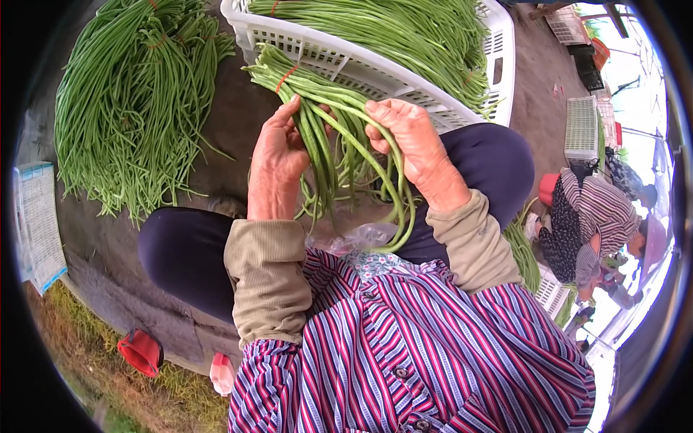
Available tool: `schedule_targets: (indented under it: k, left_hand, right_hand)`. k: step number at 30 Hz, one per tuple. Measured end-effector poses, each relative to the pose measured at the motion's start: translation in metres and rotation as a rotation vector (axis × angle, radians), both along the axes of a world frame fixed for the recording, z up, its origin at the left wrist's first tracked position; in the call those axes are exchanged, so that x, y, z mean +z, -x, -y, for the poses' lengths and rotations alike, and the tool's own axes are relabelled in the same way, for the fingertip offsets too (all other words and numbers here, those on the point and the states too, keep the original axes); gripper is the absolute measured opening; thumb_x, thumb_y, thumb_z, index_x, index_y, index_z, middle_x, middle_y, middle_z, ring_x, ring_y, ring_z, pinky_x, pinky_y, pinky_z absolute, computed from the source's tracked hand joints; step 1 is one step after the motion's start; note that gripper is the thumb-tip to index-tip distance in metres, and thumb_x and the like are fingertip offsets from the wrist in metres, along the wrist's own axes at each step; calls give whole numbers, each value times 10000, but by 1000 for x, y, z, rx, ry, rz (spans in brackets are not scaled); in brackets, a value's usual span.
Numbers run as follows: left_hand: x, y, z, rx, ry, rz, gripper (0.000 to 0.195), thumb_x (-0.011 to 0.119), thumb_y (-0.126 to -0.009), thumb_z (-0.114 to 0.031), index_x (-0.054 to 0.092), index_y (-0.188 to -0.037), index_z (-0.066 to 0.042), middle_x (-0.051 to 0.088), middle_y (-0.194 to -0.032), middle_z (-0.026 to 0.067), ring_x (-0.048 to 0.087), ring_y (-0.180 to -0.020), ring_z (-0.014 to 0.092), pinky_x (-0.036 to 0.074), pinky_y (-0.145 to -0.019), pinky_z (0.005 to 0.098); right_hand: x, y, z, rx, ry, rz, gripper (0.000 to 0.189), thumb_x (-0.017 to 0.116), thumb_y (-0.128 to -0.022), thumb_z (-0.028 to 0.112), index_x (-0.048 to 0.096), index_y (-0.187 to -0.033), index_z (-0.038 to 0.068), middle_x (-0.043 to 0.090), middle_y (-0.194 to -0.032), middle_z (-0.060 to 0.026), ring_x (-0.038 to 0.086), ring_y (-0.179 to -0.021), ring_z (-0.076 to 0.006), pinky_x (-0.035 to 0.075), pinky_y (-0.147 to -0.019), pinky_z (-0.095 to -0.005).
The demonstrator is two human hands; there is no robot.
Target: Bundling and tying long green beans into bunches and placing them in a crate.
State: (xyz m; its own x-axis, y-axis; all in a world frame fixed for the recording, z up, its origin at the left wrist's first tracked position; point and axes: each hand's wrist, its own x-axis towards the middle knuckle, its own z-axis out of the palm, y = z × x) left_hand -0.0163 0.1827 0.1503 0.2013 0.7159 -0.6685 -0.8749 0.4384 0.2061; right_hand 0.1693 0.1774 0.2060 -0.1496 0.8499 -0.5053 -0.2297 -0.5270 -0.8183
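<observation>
A bundle of green yardlong beans (pixel 325 97), tied near its upper end with a red band (pixel 287 78), is between my two hands. My left hand (pixel 281 146) grips it from the left just below the band, thumb on top. My right hand (pixel 403 130) pinches several beans farther along, and their long ends hang in a curve towards my lap. Just beyond the bundle stands a white plastic crate (pixel 346 59) holding more long beans (pixel 390 32). A large heap of banded long beans (pixel 135 108) lies on the ground to the left.
A clear plastic bag (pixel 363 238) lies between my legs. At the left are a white and blue crate (pixel 40 216), a red container (pixel 142 352) and a pink-and-white jug (pixel 222 373). Co-workers (pixel 601 216) crouch at the right near more beans (pixel 522 249) and crates (pixel 582 127).
</observation>
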Motion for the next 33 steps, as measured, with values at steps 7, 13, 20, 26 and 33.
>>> schedule_targets:
  k: [7, 13, 20, 26, 33]
  left_hand:
    - [-1, -4, -1, 18, -35, 99, 295, 493, -928, -170, 519, -1064, 90, 628, -951, 250, 641, -887, 355, 552, -779, 442]
    - [-5, -5, 0, -28, -131, 202, 347, 449, -953, -190, 480, -1124, 109, 594, -1043, 269, 614, -972, 368, 556, -766, 420]
    - [-6, -4, 1, -25, -92, 208, 319, 474, -929, -189, 504, -1071, 95, 625, -944, 249, 640, -866, 344, 546, -758, 408]
    - [-11, -5, 0, -10, -50, 55, 268, 582, -881, -206, 559, -1017, 24, 657, -932, 203, 663, -795, 257, 561, -706, 344]
    - [-1, -8, -2, 27, -4, 102, 195, 602, -867, -196, 566, -972, -36, 664, -918, 173, 637, -707, 229, 530, -609, 340]
  right_hand:
    - [6, 0, -2, -35, 49, 39, 250, 607, -896, 237, 529, -770, 36, 492, -555, -41, 413, -414, -77, 290, -368, -190]
    - [4, -8, -8, -8, 15, 196, 251, 598, -895, 241, 587, -790, 13, 543, -588, -13, 468, -423, -61, 339, -338, -190]
    - [2, -5, -7, 9, -85, 316, 241, 624, -886, 243, 597, -801, 20, 581, -625, -31, 475, -437, -64, 367, -398, -183]
    - [9, -2, -5, 52, -82, 282, 192, 649, -864, 204, 607, -877, 16, 615, -735, -30, 545, -551, -71, 426, -477, -196]
    - [-3, -3, -7, -17, -417, 540, 161, 652, -832, 135, 597, -867, -13, 614, -714, -49, 564, -602, -108, 462, -581, -244]
